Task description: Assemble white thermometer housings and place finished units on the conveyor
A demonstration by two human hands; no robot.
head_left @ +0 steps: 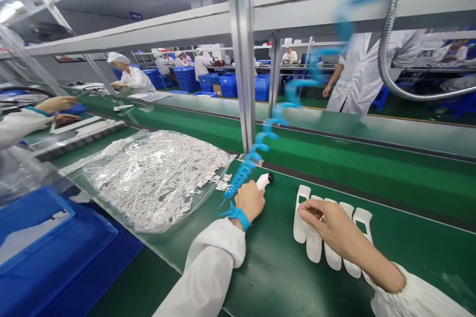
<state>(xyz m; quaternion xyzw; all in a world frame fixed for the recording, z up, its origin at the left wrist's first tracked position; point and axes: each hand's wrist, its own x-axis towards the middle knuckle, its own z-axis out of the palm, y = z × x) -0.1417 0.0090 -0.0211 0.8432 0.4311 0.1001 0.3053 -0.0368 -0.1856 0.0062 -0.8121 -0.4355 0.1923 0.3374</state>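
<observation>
Grip on the left (251, 200) is holding a white device (263, 181), whose dark tip is pointing away from us; our right grip (329, 220) is hovering over a row of five white casings (314, 250), its thumb and forefinger meeting above the leftmost one; whether they are pinching anything, we are not able to tell; the casings are lying side by side on the green counter (275, 272), to the right of the device and apart from it; a blue wrist strap (242, 219) is circling our left wrist, and a blue coiled cord (265, 141) is rising from it; to our left, a clear bag (156, 173) is bulging with small white parts; lower down, a blue bin (33, 237) is standing; past the bag, a co-worker's hands (55, 105) are showing blurred; farther back, people in white coats are working near blue crates (186, 78).
</observation>
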